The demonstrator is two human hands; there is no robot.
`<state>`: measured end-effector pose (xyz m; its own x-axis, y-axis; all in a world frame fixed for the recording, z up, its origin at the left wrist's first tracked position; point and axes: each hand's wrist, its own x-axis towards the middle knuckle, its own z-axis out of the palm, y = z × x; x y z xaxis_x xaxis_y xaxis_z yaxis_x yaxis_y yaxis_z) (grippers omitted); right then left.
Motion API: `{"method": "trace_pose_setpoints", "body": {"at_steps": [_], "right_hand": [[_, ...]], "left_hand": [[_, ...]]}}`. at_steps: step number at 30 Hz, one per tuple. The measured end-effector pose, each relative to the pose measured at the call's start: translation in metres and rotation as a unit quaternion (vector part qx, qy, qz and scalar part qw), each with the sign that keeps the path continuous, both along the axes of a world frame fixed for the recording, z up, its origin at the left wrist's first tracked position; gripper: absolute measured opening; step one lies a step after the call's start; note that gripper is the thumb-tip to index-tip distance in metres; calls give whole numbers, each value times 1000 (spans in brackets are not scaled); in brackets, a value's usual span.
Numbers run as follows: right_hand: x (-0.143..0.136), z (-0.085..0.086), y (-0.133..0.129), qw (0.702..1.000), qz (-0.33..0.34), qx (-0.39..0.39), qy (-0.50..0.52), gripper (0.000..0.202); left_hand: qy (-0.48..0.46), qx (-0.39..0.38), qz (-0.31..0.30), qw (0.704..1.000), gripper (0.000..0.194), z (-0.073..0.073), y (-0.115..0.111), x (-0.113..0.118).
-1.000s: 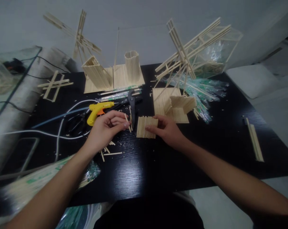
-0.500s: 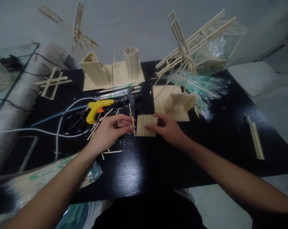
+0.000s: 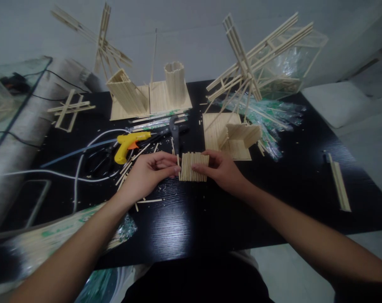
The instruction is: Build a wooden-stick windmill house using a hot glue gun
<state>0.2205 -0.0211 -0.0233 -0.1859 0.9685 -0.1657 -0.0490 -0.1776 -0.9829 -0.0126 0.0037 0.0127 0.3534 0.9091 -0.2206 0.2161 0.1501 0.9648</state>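
The left hand (image 3: pixel 153 169) pinches a short, pale wooden stick (image 3: pixel 178 167) upright at the left edge of a small, flat panel of side-by-side pale wooden sticks (image 3: pixel 194 167), which the right hand (image 3: pixel 220 170) grips by its right edge (thumb across the face) above the black wood-grained tabletop (image 3: pixel 222 227). A yellow glue gun with an orange trigger (image 3: pixel 126 146) lies beyond the left hand, near loose cut sticks (image 3: pixel 127 166) (some partly hidden by that hand), and a square-based pale wooden model (image 3: pixel 220 128) stands beyond the right hand.

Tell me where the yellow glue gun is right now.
In the head view, the yellow glue gun lies on the black table, left of center, just beyond the left hand.
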Motion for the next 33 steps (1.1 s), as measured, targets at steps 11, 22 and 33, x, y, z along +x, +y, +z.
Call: {"method": "trace_pose_setpoints", "body": {"at_steps": [11,22,33], "right_hand": [[0,2,0,1000,-6,2,-5,36],[-1,-1,1,1000,-1,21,-19,38],[-1,-2,1,1000,-4,20,-20,37]], "left_hand": [[6,4,3,1000,24,0,0,2],[-24,-4,1,1000,19,0,-1,3],[-16,15,7,1000,14,2,-1,5]]}}
